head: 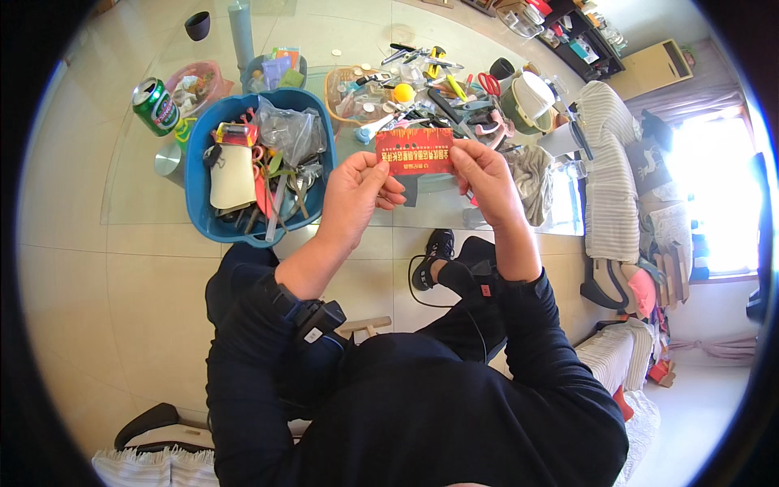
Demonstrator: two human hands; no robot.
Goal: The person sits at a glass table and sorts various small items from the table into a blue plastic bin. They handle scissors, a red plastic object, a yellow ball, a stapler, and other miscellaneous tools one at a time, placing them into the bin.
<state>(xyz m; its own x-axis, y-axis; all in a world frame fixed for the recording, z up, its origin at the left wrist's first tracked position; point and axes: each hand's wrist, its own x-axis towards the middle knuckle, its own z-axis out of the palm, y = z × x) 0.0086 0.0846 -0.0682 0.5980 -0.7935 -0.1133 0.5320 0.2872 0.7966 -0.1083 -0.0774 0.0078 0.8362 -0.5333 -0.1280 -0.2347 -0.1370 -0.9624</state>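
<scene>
A red printed card [417, 152] is held up level between both hands over the near edge of a glass table. Thumb and fingers of my left hand [360, 192] pinch its left end. Its right end is gripped by my right hand [487, 176]. To the left of my left hand stands a blue plastic basin [196, 182] with a clear plastic bag [289, 137], a cream-coloured item [233, 176], a black binder clip [212, 156] and mixed tools in it. Beyond the card lies a pile with red-handled scissors [489, 84], a yellow ball [403, 93] and several cutters.
A green drink can [156, 107] and a pink basket [207, 79] stand left of the basin. An orange basket [331, 91] sits behind the card. At right are a crumpled grey cloth [533, 182] and a green container with a white lid [534, 96].
</scene>
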